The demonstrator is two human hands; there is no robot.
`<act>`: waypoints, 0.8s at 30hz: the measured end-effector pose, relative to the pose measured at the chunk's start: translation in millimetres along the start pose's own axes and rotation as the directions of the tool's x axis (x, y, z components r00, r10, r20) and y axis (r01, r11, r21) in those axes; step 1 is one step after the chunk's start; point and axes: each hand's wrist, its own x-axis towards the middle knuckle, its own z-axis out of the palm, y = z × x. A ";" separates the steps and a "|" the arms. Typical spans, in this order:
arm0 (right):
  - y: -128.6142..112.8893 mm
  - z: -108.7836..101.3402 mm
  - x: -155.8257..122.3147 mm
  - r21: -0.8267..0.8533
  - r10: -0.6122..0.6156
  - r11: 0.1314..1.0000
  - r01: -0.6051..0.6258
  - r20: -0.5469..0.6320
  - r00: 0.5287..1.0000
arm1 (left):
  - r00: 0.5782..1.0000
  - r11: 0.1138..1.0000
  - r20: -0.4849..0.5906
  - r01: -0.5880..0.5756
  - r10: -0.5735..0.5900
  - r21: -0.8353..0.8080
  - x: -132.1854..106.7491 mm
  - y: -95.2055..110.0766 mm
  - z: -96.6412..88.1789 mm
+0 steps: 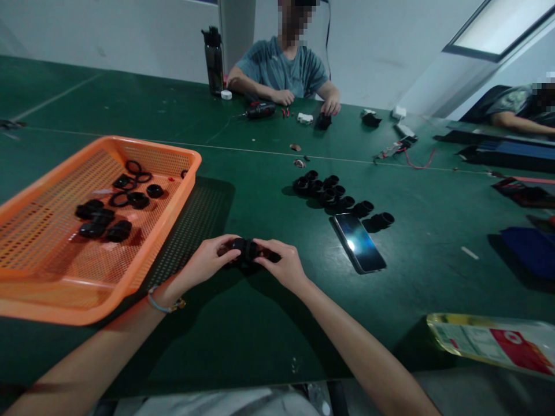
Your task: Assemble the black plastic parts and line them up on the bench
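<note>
Both of my hands meet over the green table (269,323) around one small black cylindrical part (246,251). My left hand (211,259) grips its left end with curled fingers. My right hand (281,264) pinches its right end. A bracelet sits on my left wrist. To the left stands an orange mesh basket (52,289) holding several black rings and caps (104,222). Beyond my hands lies a cluster of finished-looking black cylinders (329,193).
A phone (359,241) lies face up right of my hands. A yellow packet (494,344) rests at the near right edge. Across the table a seated person (284,72) has a bottle (214,63) and small tools nearby. Another person's arm (515,118) shows far right.
</note>
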 end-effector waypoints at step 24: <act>-2.6 -1.5 0.2 -0.029 0.017 0.999 -0.017 0.025 1.000 | 1.000 1.000 0.016 -0.023 0.023 -0.007 0.1 -4.3 -0.5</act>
